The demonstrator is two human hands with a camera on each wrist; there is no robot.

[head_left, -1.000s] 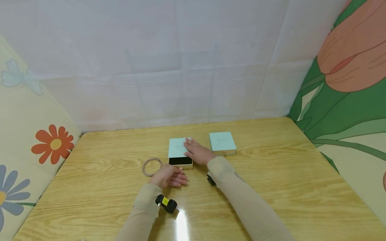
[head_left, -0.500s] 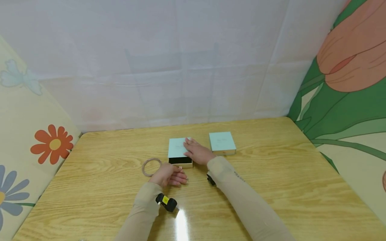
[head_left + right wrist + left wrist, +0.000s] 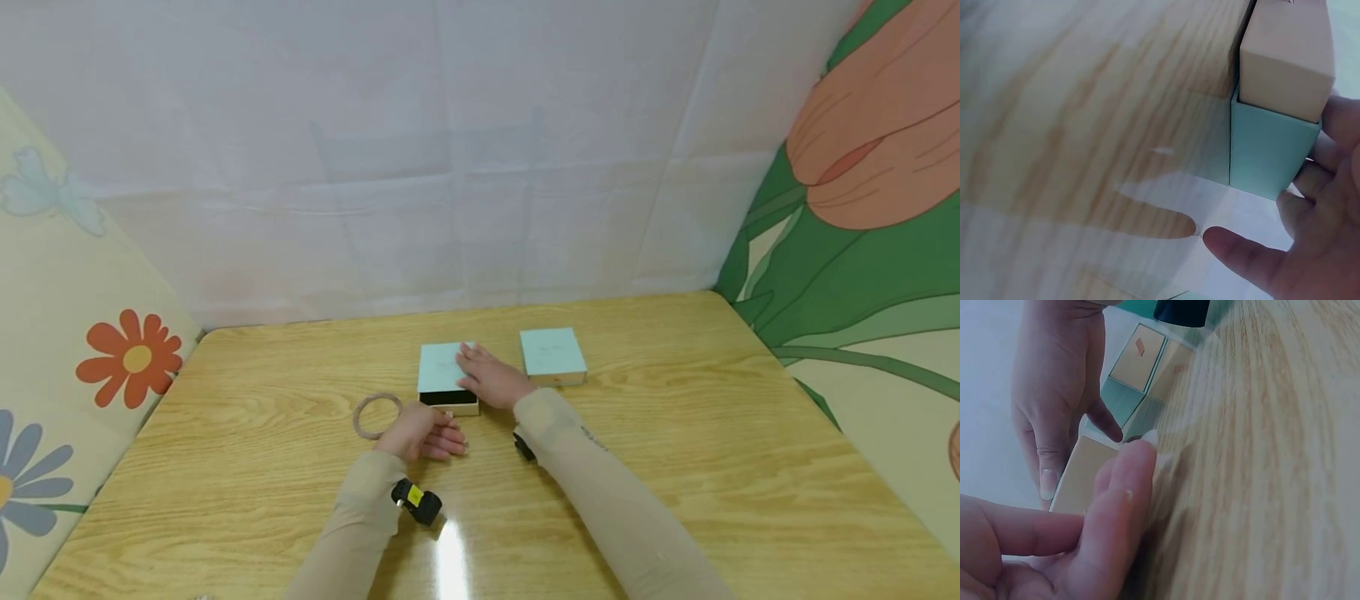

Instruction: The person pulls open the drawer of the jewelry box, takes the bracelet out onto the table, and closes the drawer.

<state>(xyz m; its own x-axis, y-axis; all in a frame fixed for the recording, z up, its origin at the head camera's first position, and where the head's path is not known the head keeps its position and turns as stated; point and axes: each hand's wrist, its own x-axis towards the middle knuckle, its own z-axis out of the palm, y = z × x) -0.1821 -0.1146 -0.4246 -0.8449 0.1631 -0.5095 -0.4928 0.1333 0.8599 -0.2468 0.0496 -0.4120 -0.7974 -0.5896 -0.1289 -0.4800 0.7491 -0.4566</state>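
The pale blue box (image 3: pixel 437 367) lies on the wooden table (image 3: pixel 262 508) near the middle of the frame, a little below centre, its cream drawer (image 3: pixel 456 409) sticking partly out toward the bottom edge, with a black interior strip showing. The right hand (image 3: pixel 497 380) rests on the box's right side from above, fingers extended across its top (in the right wrist view one digit stands off from it). The left hand (image 3: pixel 422 434) is just below the drawer front, loosely bent and holding nothing visible; its thumb tip sits by the drawer's lower edge, though whether it touches I cannot tell. Just to the upper left of that hand lies a pinkish ring (image 3: pixel 357 415), partly behind it. A second pale blue box (image 3: pixel 553 352) lies near the right hand, toward the upper right. White cloth (image 3: pixel 375 167) hangs behind the table, with flower-printed panels (image 3: pixel 877 142) along the frame's left and right sides.
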